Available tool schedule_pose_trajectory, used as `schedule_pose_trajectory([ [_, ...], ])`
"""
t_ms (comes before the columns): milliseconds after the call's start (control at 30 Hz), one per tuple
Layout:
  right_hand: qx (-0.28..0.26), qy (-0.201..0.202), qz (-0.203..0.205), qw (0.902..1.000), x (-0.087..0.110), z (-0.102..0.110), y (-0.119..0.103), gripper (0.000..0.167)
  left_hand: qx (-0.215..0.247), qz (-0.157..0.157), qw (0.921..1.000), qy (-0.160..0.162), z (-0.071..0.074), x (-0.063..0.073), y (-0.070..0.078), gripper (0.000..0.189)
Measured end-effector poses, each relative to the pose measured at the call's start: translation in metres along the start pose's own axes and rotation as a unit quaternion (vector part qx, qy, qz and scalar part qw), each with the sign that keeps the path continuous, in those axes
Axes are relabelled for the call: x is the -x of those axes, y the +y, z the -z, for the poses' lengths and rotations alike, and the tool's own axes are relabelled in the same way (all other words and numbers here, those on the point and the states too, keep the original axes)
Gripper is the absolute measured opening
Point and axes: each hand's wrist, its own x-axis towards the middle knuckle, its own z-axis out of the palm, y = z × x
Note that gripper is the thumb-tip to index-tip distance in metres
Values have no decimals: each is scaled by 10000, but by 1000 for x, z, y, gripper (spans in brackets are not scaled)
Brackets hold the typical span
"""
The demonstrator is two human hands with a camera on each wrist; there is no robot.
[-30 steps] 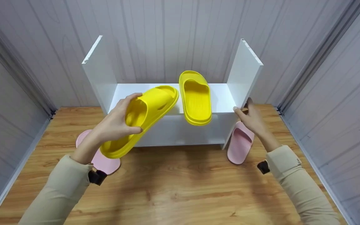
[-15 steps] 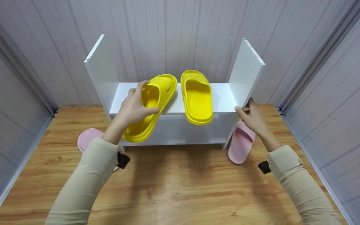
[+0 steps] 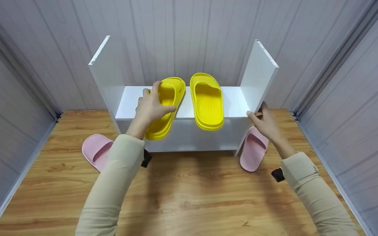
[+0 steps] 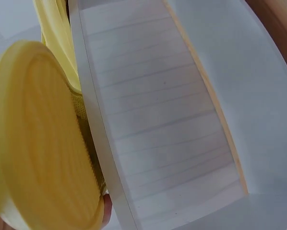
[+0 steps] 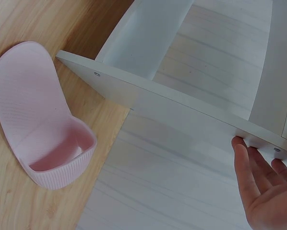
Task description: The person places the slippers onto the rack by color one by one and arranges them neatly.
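Only the left wrist view shows the wavy-soled yellow slipper (image 4: 45,139) from below, grasped by the left hand (image 3: 150,105) at nine o'clock from its mate (image 3: 208,101) over the rack (image 3: 232,102), whose side the right hand (image 3: 268,125) grips.

Floor (image 3: 208,203): wood-grain; I see the white shelf unit (image 3: 258,77) standing on it.
Left pink slipper (image 3: 95,147): on the floor, partly hidden from me.
Right pink slipper (image 3: 253,153): on the floor, just beside the shelf unit.
Upper board (image 3: 236,106): white; carries the right yellow slipper (image 3: 207,104), heel overhanging the front edge.
Left yellow slipper (image 3: 162,128): toe above the upper board; contact I cannot confirm.
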Motion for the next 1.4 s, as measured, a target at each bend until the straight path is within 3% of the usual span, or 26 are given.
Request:
schedule_pose_trajectory([
  [633,-149,-111,33,9998,1,-1,0,60,-536,433,9968,397,-21,-14,21,91],
  [933,56,-13,-18,10000,2,-1,0,57,-659,654,9947,450,-26,-17,28,94],
  [1400,11,-78,-74,9999,2,0,1,60,-960,586,9926,457,-28,-19,29,98],
])
